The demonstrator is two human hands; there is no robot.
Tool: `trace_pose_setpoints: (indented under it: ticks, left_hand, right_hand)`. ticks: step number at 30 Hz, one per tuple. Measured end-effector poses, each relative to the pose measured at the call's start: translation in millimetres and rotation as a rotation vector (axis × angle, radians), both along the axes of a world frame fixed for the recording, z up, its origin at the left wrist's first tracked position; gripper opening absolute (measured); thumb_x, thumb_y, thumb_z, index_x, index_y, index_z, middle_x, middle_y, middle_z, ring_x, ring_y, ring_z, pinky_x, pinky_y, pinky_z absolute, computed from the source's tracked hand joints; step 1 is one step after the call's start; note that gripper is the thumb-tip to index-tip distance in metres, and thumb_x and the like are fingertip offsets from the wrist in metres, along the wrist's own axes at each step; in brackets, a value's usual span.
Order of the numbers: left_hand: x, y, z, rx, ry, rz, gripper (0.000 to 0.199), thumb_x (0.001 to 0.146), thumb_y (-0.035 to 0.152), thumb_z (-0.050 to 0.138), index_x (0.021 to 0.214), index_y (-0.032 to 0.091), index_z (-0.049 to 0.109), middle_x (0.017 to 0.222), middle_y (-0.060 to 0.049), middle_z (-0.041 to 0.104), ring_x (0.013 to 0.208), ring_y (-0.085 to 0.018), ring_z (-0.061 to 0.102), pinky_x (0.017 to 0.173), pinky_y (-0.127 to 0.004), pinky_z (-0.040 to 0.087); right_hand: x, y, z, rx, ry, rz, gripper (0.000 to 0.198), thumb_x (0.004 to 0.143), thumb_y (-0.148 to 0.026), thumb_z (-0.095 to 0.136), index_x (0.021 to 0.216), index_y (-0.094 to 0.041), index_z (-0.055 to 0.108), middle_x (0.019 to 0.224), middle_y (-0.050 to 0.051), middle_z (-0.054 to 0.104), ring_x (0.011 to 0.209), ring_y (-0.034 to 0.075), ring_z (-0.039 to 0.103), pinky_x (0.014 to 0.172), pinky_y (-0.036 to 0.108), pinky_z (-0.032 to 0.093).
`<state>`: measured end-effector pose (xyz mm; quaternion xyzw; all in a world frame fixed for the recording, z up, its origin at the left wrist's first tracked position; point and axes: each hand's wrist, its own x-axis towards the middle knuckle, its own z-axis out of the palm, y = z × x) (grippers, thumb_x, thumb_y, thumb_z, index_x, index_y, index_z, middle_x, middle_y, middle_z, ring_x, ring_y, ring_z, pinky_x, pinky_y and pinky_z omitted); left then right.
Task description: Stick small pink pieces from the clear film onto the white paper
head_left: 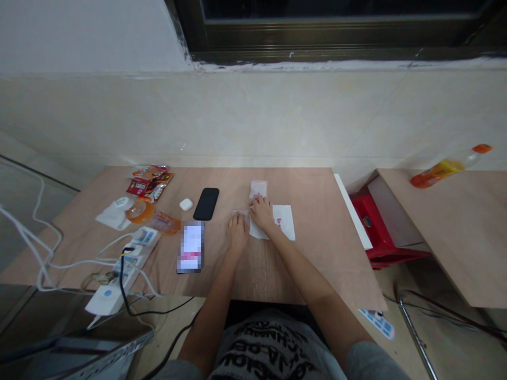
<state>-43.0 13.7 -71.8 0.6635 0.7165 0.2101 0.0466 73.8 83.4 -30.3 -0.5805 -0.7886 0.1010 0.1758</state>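
My left hand [236, 231] lies palm down on the table, its fingers stretched forward over the edge of a small, thin, clear-looking piece that is mostly hidden. To its right, my right hand [261, 212] is spread with its fingertips on the lower edge of a small pinkish-white packet [259, 188]. A white sheet with red print [285, 221] is flat on the table, partly covered by my right hand and wrist. Neither hand is visibly wrapped around anything.
Left of my hands are a black phone [206, 204], a lit phone [191, 248], a white earbud case [186, 204], an orange bottle [154, 217], snack packets [149, 182] and a power strip [129, 269] with cables. A second table [455, 227] holds another bottle [439, 171]; a red stool [376, 232] stands between.
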Motion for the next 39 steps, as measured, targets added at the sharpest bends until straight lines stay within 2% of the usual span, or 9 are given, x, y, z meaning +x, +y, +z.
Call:
trace_pose_setpoints:
  ticks: [3,8,14,20,25,29,32,35,39]
  left_hand:
    - [0.1,-3.0,3.2,-0.024,0.082,-0.031,0.039,0.094,0.025,0.039,0.127,0.013,0.057,0.139,-0.017,0.053,0.124,-0.03,0.05,0.102,-0.044,0.04]
    - [5.4,-3.8,9.0,-0.068,0.131,-0.025,0.043,0.096,0.03,0.037,0.133,0.017,0.054,0.144,-0.015,0.05,0.126,-0.031,0.048,0.103,-0.045,0.04]
    - [11.0,-2.4,15.6,-0.094,0.141,0.002,0.044,0.095,0.028,0.036,0.135,0.02,0.054,0.145,-0.014,0.048,0.126,-0.031,0.047,0.102,-0.045,0.04]
    - [1.6,-2.4,14.6,-0.09,0.163,0.057,0.045,0.093,0.027,0.039,0.133,0.018,0.054,0.144,-0.016,0.048,0.125,-0.033,0.048,0.1,-0.049,0.041]
    - [-0.9,1.3,18.2,0.024,0.093,0.051,0.04,0.092,0.032,0.044,0.127,0.018,0.057,0.14,-0.016,0.05,0.123,-0.033,0.048,0.1,-0.048,0.04]
    - [10.0,22.1,28.8,0.069,0.012,-0.031,0.034,0.092,0.031,0.047,0.121,0.019,0.06,0.132,-0.015,0.054,0.12,-0.032,0.049,0.1,-0.046,0.04]
    - [20.7,46.5,34.9,0.068,0.022,-0.137,0.038,0.093,0.031,0.044,0.128,0.022,0.056,0.139,-0.013,0.05,0.124,-0.032,0.046,0.101,-0.048,0.038]
    - [29.2,68.3,36.6,0.059,0.043,-0.213,0.042,0.094,0.029,0.043,0.134,0.022,0.051,0.143,-0.013,0.048,0.127,-0.033,0.044,0.102,-0.049,0.036]
    - [35.3,80.4,34.5,0.014,0.071,-0.24,0.04,0.094,0.028,0.043,0.132,0.019,0.053,0.134,-0.013,0.057,0.122,-0.031,0.047,0.101,-0.046,0.036]
  right_hand:
    - [16.7,-8.0,-6.7,0.027,0.191,-0.109,0.023,0.09,-0.029,0.05,0.107,-0.021,0.064,0.11,0.01,0.063,0.104,0.027,0.048,0.087,0.038,0.033]
    - [61.8,-28.3,-24.1,0.125,0.478,-0.351,0.022,0.089,-0.029,0.046,0.099,-0.019,0.062,0.091,0.007,0.062,0.091,0.023,0.051,0.082,0.036,0.037]
    - [101.0,-47.3,-43.3,0.183,0.567,-0.496,0.024,0.084,-0.03,0.046,0.096,-0.018,0.063,0.083,0.005,0.061,0.081,0.021,0.05,0.078,0.035,0.038]
    - [104.6,-52.0,-48.0,0.161,0.57,-0.491,0.025,0.083,-0.029,0.046,0.096,-0.018,0.063,0.082,0.005,0.061,0.083,0.021,0.051,0.08,0.035,0.037]
    - [103.9,-51.8,-46.5,0.13,0.581,-0.499,0.027,0.084,-0.032,0.046,0.097,-0.017,0.064,0.082,0.005,0.061,0.081,0.021,0.051,0.078,0.034,0.037]
    - [105.2,-50.8,-46.4,0.122,0.593,-0.513,0.025,0.082,-0.031,0.047,0.094,-0.017,0.064,0.079,0.004,0.061,0.077,0.02,0.051,0.075,0.033,0.037]
    - [105.3,-50.7,-45.9,0.112,0.591,-0.511,0.025,0.082,-0.031,0.047,0.094,-0.016,0.064,0.079,0.004,0.061,0.077,0.02,0.052,0.076,0.033,0.038]
    - [104.9,-50.8,-45.4,0.101,0.585,-0.511,0.026,0.082,-0.031,0.047,0.095,-0.016,0.063,0.08,0.004,0.062,0.079,0.02,0.053,0.077,0.033,0.039]
    - [104.7,-50.8,-44.6,0.097,0.567,-0.498,0.025,0.082,-0.031,0.047,0.095,-0.016,0.063,0.082,0.005,0.063,0.079,0.02,0.053,0.078,0.034,0.038]
